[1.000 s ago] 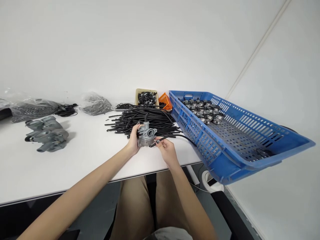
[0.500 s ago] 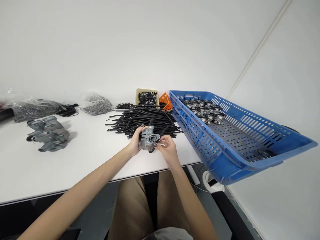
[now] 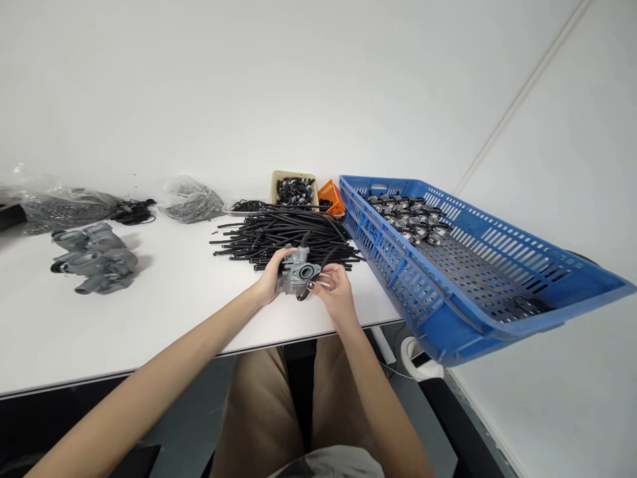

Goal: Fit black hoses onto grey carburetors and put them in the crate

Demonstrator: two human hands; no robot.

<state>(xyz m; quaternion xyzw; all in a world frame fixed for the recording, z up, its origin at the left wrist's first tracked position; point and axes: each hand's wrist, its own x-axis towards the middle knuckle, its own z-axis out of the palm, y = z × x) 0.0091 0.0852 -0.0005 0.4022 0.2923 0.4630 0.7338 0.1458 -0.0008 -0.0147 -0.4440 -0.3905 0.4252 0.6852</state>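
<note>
A grey metal carburetor [image 3: 297,273] is held just above the table's front part, its round bore facing me. My left hand [image 3: 271,275] is closed around its left side. At its right side, my right hand [image 3: 337,292] pinches with thumb and fingers at a black rubber hose [image 3: 328,256] that rises from there; the exact grip point is partly hidden. A short black piece sticks up from the carburetor's top, and a black end shows below it. Behind both hands lies a wide pile of black hoses [image 3: 279,229].
On the right stands a blue plastic crate [image 3: 398,282] with several carburetors [image 3: 413,216] inside. A cream bin [image 3: 273,189] of small parts and an orange basket [image 3: 334,194] are against the wall. More carburetors [image 3: 97,259] and plastic bags of parts [image 3: 192,199] lie left on the white table [image 3: 174,299].
The view has shifted slightly. Both hands keep the same hold on the carburetor and hose, with hardly any movement.
</note>
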